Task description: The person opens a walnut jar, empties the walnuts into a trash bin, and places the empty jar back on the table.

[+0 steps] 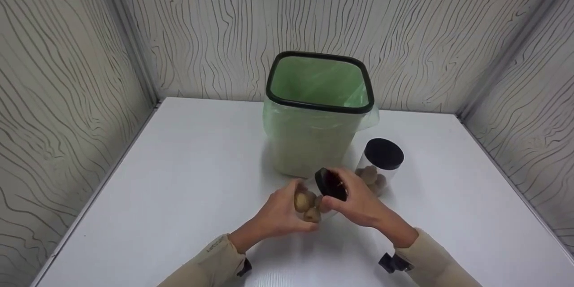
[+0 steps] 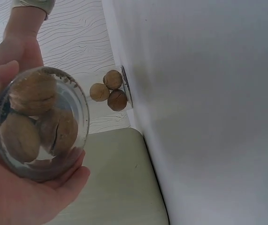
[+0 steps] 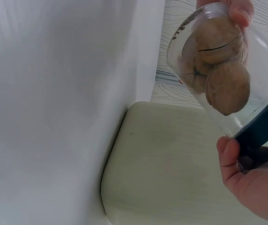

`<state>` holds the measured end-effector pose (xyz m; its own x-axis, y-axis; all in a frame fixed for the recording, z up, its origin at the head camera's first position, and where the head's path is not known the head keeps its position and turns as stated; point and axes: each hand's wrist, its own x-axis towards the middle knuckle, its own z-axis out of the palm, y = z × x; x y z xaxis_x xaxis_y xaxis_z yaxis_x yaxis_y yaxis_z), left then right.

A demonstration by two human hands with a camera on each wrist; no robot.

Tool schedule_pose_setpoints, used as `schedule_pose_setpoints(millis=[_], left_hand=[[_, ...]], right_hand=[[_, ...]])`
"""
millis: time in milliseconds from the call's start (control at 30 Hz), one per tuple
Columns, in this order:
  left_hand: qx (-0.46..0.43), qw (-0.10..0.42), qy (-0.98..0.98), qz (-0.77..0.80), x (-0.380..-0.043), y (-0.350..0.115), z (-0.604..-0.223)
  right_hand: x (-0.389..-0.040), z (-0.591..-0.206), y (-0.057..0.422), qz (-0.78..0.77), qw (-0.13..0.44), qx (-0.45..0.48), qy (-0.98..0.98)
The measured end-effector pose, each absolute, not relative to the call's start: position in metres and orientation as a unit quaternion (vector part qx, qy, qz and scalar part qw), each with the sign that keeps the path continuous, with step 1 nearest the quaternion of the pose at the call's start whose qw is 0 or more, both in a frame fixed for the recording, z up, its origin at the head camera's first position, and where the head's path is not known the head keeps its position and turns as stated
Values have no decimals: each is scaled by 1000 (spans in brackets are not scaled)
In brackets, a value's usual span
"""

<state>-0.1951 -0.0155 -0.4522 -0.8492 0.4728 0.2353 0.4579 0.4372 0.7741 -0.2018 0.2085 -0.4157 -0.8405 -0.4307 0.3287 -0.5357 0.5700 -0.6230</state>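
A clear jar (image 1: 311, 184) of walnuts (image 1: 305, 201) is held tilted off the white table, in front of the bin. My left hand (image 1: 279, 213) grips the jar round its body, toward the base. On the black lid (image 1: 331, 184) at the upper end, my right hand (image 1: 358, 199) curls its fingers and thumb. The left wrist view looks at the round base with several walnuts (image 2: 57, 132) behind it. In the right wrist view the walnuts (image 3: 227, 88) lie in the lower part, and the lid (image 3: 264, 123) sits at the jar's mouth.
A pale green bin (image 1: 309, 143) with a black rim and a thin green liner stands behind the hands. To its right, close by my right hand, a second jar (image 1: 383, 154) with a black lid holds walnuts upright. Wood-patterned walls (image 1: 215, 31) enclose the table (image 1: 193, 152).
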Motion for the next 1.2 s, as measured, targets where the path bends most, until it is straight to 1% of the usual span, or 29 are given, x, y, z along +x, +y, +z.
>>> schedule_pose_setpoints(millis=[167,400,900,1200], left_hand=[[284,1,845,454,-195,-15,-453],[302,-3,842,448,-195,-15,-454],[303,8,844,443,-196,-15,-453],[310,-3,844,437,-198,-15,-455]], right_hand=[[-203,-418,210,377,84,288,-876],[-206,-424,214,369,119,335,-859],[-207,-428,215,354,143,344,-858],[-208,-430,217,343,161,358,-853]])
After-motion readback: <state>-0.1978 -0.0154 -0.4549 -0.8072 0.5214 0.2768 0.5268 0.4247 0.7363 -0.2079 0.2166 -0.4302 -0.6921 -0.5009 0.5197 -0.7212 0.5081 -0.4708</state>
